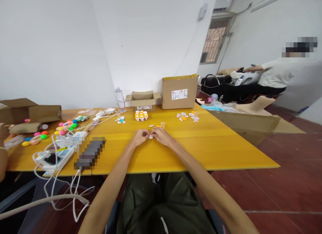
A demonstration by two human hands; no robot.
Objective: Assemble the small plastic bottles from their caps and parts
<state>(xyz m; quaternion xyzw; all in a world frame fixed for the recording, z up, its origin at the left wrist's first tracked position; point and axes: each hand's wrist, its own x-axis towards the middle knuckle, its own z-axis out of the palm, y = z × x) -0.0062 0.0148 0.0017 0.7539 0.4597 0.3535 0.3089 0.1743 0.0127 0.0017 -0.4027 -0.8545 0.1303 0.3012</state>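
Observation:
My left hand [140,137] and my right hand [161,134] meet above the middle of the table, fingers closed in a pinch. Between their fingertips is a small white round piece [151,137], too small to name more exactly. Just beyond the hands lie another small white piece [151,126], an orange-yellow piece [158,126] and a clear round cup [162,124]. Farther back stands a cluster of small white jars with yellow-orange tops [141,115]. Small white and teal pieces [121,120] lie left of it; white and orange pieces [186,117] lie to the right.
Cardboard boxes [179,93] [143,100] and a clear bottle [120,99] stand along the wall. At left are a power strip [65,155] with cables, a pixelated dark device [90,153], and colourful egg-shaped pieces [67,126]. Another person's arm [3,156] shows far left; a person [276,73] sits at right.

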